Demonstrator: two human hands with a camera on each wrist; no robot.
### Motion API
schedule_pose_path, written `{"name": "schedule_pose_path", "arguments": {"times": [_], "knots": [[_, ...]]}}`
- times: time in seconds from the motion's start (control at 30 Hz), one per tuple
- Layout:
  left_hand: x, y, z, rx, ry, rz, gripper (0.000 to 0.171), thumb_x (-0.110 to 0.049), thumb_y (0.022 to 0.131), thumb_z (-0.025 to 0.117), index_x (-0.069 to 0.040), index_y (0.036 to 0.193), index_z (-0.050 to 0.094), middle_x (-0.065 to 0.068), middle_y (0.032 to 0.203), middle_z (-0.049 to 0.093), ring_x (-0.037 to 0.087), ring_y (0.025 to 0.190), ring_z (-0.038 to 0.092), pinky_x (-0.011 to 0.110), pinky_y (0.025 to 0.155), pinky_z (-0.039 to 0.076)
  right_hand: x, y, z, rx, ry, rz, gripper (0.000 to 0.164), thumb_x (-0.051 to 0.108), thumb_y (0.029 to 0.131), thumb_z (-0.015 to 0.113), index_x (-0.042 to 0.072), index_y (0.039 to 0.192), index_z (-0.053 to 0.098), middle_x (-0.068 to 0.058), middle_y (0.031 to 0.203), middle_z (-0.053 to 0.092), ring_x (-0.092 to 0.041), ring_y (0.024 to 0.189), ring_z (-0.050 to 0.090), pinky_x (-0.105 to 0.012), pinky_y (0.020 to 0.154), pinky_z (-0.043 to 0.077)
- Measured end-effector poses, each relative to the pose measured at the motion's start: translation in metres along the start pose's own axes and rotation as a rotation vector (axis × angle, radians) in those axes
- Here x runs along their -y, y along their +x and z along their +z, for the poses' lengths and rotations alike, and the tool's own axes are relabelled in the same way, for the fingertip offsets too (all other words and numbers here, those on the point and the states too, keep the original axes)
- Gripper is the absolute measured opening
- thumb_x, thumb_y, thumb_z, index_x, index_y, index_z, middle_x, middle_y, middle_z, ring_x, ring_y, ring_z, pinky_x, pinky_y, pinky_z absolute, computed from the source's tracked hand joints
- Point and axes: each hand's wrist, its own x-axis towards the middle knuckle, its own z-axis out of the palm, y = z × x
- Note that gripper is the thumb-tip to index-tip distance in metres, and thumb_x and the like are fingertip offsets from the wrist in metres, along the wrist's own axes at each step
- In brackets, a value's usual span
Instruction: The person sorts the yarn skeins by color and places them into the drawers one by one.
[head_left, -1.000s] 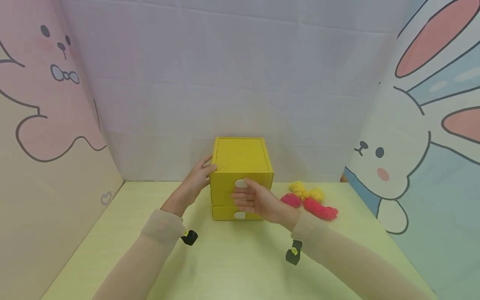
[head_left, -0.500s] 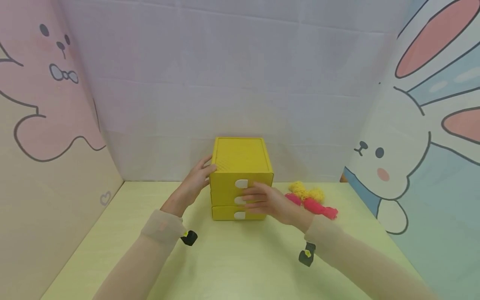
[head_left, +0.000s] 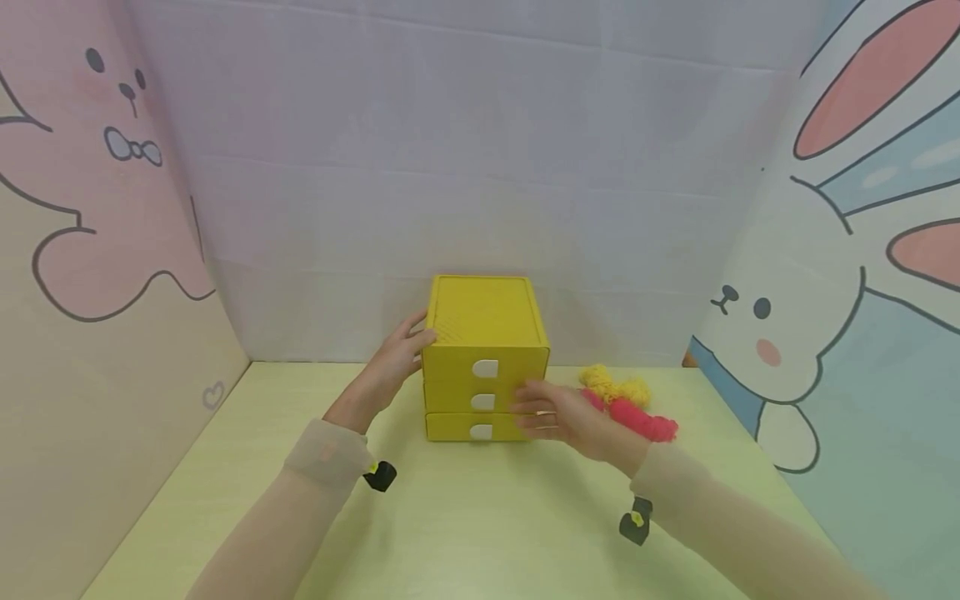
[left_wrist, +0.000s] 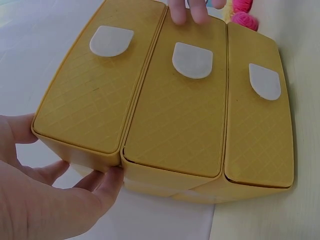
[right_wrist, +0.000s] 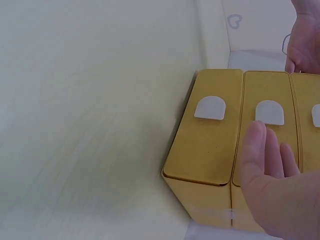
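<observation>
A yellow three-drawer box with white half-round tabs stands upright in the middle of the table. My left hand touches its upper left side, thumb near the top front edge. From the left wrist view, the left fingers press the side of the box. My right hand hovers before the right part of the drawer fronts, fingers extended, holding nothing. In the right wrist view it overlaps the middle drawer. All three drawers sit flush in the box.
Right of the box lie a yellow yarn bundle and a red-pink yarn bundle; the right hand partly hides the latter. A white cloth hangs behind the table, with cartoon-printed panels at the sides.
My right hand has moved rightward from the middle of the drawer fronts, uncovering the white tabs. My left hand has stayed on the box's left side.
</observation>
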Motion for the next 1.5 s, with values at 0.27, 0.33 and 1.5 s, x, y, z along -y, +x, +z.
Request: {"name": "schedule_pose_path", "arguments": {"times": [0.27,0.33,1.5], "knots": [[0.001,0.001,-0.001,0.009,0.005,0.008,0.068,-0.035,0.113,0.048,-0.026,0.172,0.015,0.012,0.176,0.017,0.033,0.161,0.021,0.057,0.131,0.022,-0.011,0.001,0.003,0.005,-0.011,0.046,0.057,0.038,0.111,0.052,-0.007,0.146,0.053,-0.027,0.145,0.06,-0.043,0.126,0.065,-0.041,0.104,0.059],[0.002,0.002,-0.002,0.012,0.004,0.009,0.068,-0.035,0.113,0.047,-0.026,0.172,0.014,0.012,0.176,0.016,0.034,0.161,0.021,0.057,0.131,0.021,-0.015,0.003,0.005,0.009,-0.015,0.056,0.057,0.037,0.111,0.052,-0.007,0.147,0.053,-0.027,0.145,0.06,-0.043,0.126,0.065,-0.044,0.107,0.058],[0.003,0.003,-0.002,0.02,-0.016,0.019,0.069,-0.035,0.113,0.049,-0.025,0.172,0.015,0.013,0.175,0.018,0.036,0.16,0.024,0.057,0.131,0.021,-0.028,0.043,0.046,0.053,0.166,0.142,0.067,0.048,0.112,0.047,-0.007,0.15,0.051,-0.027,0.15,0.057,-0.048,0.14,0.054,-0.052,0.115,0.049]]}}
